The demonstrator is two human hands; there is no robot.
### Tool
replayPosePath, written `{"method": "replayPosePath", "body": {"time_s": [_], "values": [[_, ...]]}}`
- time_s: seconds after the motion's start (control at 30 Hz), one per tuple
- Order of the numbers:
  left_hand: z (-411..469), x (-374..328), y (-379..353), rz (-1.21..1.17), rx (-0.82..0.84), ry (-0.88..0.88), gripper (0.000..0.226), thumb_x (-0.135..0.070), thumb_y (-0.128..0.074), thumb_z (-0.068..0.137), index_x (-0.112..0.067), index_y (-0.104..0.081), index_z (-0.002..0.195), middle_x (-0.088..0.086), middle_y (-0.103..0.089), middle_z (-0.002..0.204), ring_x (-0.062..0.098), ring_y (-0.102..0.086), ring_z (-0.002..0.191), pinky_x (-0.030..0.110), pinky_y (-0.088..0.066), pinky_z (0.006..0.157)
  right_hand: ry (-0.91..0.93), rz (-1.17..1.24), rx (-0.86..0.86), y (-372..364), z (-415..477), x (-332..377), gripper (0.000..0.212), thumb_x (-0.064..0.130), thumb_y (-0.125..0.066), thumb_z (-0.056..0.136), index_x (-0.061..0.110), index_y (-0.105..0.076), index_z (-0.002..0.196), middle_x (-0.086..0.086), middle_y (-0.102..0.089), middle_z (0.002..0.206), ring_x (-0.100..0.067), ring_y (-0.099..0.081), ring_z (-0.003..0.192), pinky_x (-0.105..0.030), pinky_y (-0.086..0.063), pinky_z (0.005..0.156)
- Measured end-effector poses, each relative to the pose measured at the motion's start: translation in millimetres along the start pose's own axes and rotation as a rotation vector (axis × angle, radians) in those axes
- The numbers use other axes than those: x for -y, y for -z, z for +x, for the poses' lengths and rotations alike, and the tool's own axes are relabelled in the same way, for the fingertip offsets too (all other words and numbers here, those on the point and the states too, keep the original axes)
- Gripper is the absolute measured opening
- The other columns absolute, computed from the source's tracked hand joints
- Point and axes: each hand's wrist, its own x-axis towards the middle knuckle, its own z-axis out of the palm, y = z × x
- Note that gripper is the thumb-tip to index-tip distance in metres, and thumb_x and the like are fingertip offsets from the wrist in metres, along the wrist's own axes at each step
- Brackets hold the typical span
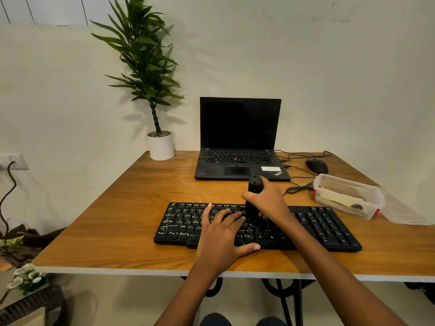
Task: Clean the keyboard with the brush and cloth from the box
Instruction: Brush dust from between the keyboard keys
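Head view: right hand [267, 196] grips brush [254, 196] upright over keyboard [324, 225], lying left-to-right; left hand [221, 234] rests flat, steadying.

Single head camera, looking forward-down, close over table [131, 208].

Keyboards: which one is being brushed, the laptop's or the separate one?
The separate black keyboard nearest the person: the right hand holds the brush upright on its keys and the left hand rests flat on it. The laptop behind is untouched.
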Motion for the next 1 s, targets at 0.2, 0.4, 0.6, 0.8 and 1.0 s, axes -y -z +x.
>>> {"method": "replayPosePath", "body": {"time_s": [0.2, 0.4, 0.6, 0.8, 1.0], "values": [[0.4, 0.0, 1.4, -0.004, -0.002, 0.001, 0.082, -0.082, -0.015, 0.081, -0.029, -0.071, 0.106, -0.014, -0.068, 0.112, 0.011, -0.061, 0.110, 0.049, -0.012, 0.109, 0.027, 0.005, 0.029, 1.3, -2.8, 4.0, 0.022, 0.026, -0.067, 0.078, 0.026, -0.045, 0.078, 0.000, -0.058, 0.075, -0.018, -0.056, 0.061, -0.029, -0.046, 0.053], [0.9, -0.1, 1.3, -0.006, 0.009, 0.004, 0.081, -0.082, -0.015, 0.081, -0.030, -0.071, 0.107, -0.014, -0.068, 0.112, 0.011, -0.061, 0.110, 0.049, -0.011, 0.109, -0.006, 0.020, 0.097, 6.6, -2.9, 4.3, 0.021, 0.024, -0.066, 0.080, 0.020, -0.049, 0.091, -0.005, -0.060, 0.079, -0.017, -0.056, 0.052, -0.020, -0.043, 0.039], [1.1, 0.4, 0.0, -0.002, -0.003, 0.006, 0.081, -0.082, -0.014, 0.081, -0.030, -0.072, 0.106, -0.015, -0.068, 0.112, 0.010, -0.061, 0.110, 0.050, -0.014, 0.109, -0.024, 0.059, 0.089, 10.6, -5.7, 2.4, 0.021, 0.022, -0.065, 0.081, 0.018, -0.049, 0.093, -0.005, -0.061, 0.075, -0.018, -0.057, 0.049, -0.021, -0.044, 0.039], [0.3, 0.0, 0.6, -0.004, 0.000, 0.008, 0.081, -0.083, -0.014, 0.081, -0.030, -0.071, 0.106, -0.015, -0.068, 0.112, 0.010, -0.061, 0.110, 0.048, -0.010, 0.110, -0.021, 0.045, 0.050, 11.3, -8.3, 2.8, 0.023, 0.023, -0.066, 0.081, 0.019, -0.047, 0.093, -0.005, -0.060, 0.075, -0.016, -0.055, 0.046, -0.020, -0.044, 0.038], [0.7, -0.5, 1.1, -0.006, 0.002, 0.006, 0.082, -0.082, -0.014, 0.081, -0.030, -0.071, 0.106, -0.015, -0.068, 0.112, 0.010, -0.061, 0.110, 0.048, -0.009, 0.110, 0.003, 0.008, 0.040, 14.5, -11.5, 7.1, 0.019, 0.023, -0.066, 0.078, 0.021, -0.047, 0.084, -0.001, -0.057, 0.074, -0.019, -0.057, 0.059, -0.024, -0.045, 0.045]]}}
